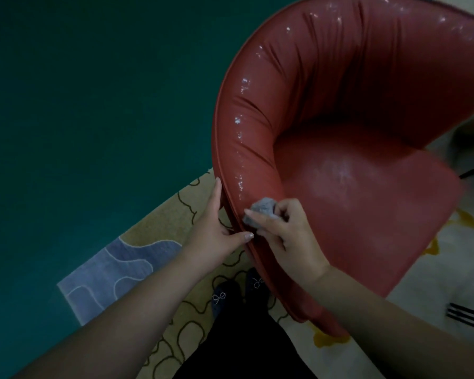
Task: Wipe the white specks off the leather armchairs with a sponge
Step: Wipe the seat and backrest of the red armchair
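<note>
A red leather armchair (367,160) with a curved back fills the right of the head view. White specks (241,132) run along the top of its padded left arm and back, and a pale smear lies on the seat. My right hand (282,231) grips a crumpled grey sponge (260,210) and presses it against the near end of the arm's inner face. My left hand (216,231) holds the arm's outer rim, fingers straight along the outside and thumb on the edge.
A patterned rug (175,214) in beige, blue and white lies under the chair. A dark green floor (93,105) spreads to the left. My dark shoes (230,294) stand close to the chair's base. Dark thin legs (471,170) of other furniture show at the right edge.
</note>
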### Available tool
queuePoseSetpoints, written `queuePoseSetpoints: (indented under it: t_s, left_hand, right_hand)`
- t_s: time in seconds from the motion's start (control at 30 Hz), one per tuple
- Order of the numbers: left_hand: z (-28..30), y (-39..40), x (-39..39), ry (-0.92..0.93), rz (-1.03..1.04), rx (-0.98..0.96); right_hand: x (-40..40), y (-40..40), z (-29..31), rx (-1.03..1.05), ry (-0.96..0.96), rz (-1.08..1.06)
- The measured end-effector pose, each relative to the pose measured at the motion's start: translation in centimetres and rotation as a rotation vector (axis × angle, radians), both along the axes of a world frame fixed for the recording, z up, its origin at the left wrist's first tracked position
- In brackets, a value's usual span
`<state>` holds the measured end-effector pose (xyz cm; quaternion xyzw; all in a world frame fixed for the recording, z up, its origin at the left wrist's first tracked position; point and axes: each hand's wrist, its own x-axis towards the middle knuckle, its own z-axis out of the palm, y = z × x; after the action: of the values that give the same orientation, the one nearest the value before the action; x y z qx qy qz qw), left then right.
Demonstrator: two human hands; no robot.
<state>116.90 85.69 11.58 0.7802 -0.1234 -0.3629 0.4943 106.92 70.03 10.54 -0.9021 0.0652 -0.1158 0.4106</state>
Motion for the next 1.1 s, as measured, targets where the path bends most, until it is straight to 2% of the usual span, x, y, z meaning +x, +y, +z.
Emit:
queuePoseSetpoints:
  t_s: [0.23, 0.43, 0.63, 0.83, 0.93, 1.03, 1.1]
  left_hand:
    - [-0.3, -0.3, 0.3, -0.038, 0.040, -0.014]
    - [0.0, -0.4, 0.9, -0.051, 0.056, 0.036]
    - [0.1, -0.9, 2.6, 0.005, 0.096, 0.032]
    - [0.4, -1.1, 3.8, 0.043, 0.086, 0.045]
    - [0.2, -1.1, 4.2, 0.060, 0.096, 0.029]
    - [0.2, -1.4, 4.5, 0.046, 0.093, 0.027]
    - [0.0, -1.5, 5.0, 0.022, 0.090, 0.022]
  right_hand:
    - [8.9, -1.6, 0.5, 0.005, -0.012, -0.066]
    - [3.4, -1.2, 0.4, 0.043, -0.017, 0.073]
    - [10.5, -3.1, 0.9, -0.017, -0.036, 0.059]
    - [6.1, -2.4, 0.4, 0.007, 0.005, 0.122]
    - [9.1, -3.2, 0.8, -0.023, -0.014, 0.165]
    - [13.1, -3.6, 1.2, -0.091, -0.046, 0.091]
    - [12.7, -3.1, 0.9, -0.068, -0.050, 0.045]
